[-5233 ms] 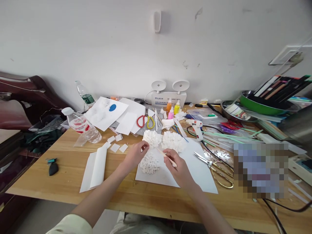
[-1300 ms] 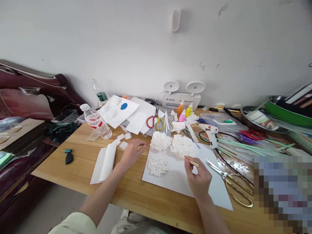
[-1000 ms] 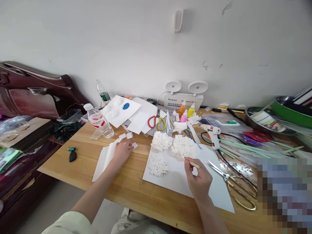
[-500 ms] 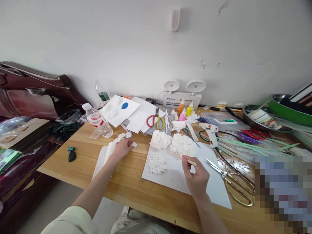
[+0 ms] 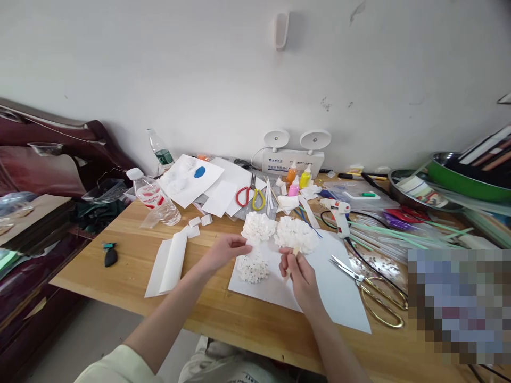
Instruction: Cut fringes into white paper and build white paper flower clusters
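The pale stick [image 5: 296, 250] is pinched in the right hand [image 5: 304, 277]; whether the left hand [image 5: 223, 251] holds anything I cannot tell.

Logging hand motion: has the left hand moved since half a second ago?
Yes: judged against the red-label bottle, the left hand has moved right, from the white squares toward the white clusters.

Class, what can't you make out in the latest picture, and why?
In the head view:
Left hand: whether it pinches anything small against the white sheet.
Pale stick: its middle, hidden by the right hand.
Pixelated patch: whatever it covers.
Green bowl: right end, cut off by the picture's edge.
White lamp box: its fine print, too small.
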The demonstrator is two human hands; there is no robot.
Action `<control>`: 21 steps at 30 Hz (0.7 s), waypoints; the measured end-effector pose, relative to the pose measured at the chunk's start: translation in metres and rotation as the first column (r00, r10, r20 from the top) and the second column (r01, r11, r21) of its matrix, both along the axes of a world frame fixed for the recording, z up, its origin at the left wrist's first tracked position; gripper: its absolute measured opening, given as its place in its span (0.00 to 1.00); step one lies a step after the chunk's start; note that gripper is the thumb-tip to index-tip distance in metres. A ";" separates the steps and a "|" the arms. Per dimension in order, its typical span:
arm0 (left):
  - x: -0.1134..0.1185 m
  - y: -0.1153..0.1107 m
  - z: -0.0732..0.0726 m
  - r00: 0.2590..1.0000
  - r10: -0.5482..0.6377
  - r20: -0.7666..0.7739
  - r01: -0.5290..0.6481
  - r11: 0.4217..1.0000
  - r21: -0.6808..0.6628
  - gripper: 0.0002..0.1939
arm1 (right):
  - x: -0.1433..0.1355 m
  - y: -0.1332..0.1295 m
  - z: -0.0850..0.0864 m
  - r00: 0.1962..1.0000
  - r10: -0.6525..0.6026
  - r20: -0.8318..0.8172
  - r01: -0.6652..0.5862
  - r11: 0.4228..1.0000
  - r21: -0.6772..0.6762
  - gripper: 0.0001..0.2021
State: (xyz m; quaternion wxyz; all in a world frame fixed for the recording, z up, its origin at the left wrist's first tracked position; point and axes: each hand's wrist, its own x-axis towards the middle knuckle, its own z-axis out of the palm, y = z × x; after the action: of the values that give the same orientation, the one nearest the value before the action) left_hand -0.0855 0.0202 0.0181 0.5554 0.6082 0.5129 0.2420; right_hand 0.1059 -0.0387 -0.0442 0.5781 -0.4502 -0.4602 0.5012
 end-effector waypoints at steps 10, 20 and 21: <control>0.042 -0.012 -0.003 0.999 -0.035 0.035 0.030 0.991 0.132 0.09 | 0.001 0.002 0.004 0.997 0.042 0.071 -0.029 0.986 -0.164 0.14; 0.052 -0.036 -0.010 0.992 0.120 -0.048 -0.078 0.852 0.518 0.04 | 0.002 0.003 0.009 0.995 -0.097 0.021 0.099 0.971 -0.216 0.14; 0.053 -0.039 -0.012 0.994 0.095 -0.048 -0.058 0.861 0.505 0.04 | 0.002 0.003 0.009 0.995 -0.100 0.005 0.099 0.971 -0.219 0.14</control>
State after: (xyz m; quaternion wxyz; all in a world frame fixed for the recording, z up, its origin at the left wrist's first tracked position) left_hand -0.0321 -0.0187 0.0066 0.3489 0.7194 0.4753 0.3672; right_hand 0.1079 -0.0354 -0.0349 0.5508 -0.5321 -0.3774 0.5206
